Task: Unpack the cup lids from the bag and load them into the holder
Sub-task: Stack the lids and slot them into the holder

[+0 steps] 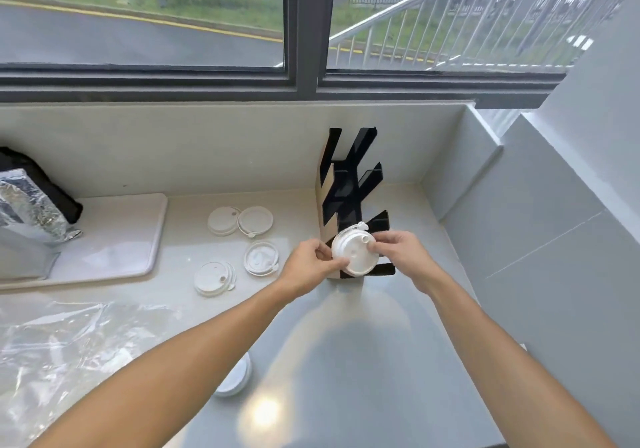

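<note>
Both hands met at the front of a black lid holder that stood upright on the pale counter near the right-hand wall. The left hand and the right hand together gripped a white cup lid, fingers closed on its rim from opposite sides; the lid was tilted, its top facing the camera, and was held against the holder's lowest slots. Whether the lid was seated in a slot or only pressed at its mouth could not be told. The upper slots of the holder showed dark and open. Four more lids lay loose on the counter left of the holder: a pair touching each other farther back, one nearer the left hand, and one to its left. Another lid showed partly under the left forearm. A crumpled clear plastic bag lay flat at the lower left. A white mat lay at the left, with a silver foil pouch resting on it.
</note>
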